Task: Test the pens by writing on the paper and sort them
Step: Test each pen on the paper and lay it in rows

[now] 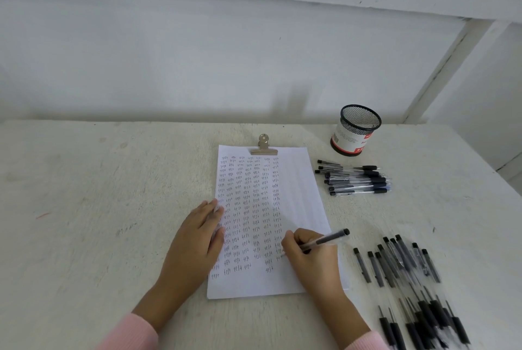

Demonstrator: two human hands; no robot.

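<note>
A white sheet of paper (299, 194) lies on the table under a metal clip (263, 146), covered with columns of the handwritten word "test". My right hand (313, 259) grips a clear black-capped pen (329, 239), its tip touching the paper near the lower right of the writing. My left hand (197, 233) rests flat on the paper's left edge. Several pens (354, 178) lie in a neat group right of the paper. A larger loose pile of pens (409, 287) spreads at the near right.
A black mesh pen cup (356, 130) with a white and red label stands at the back right of the white table (99, 194). A white wall runs behind the table. Pink sleeves cover both wrists at the bottom edge.
</note>
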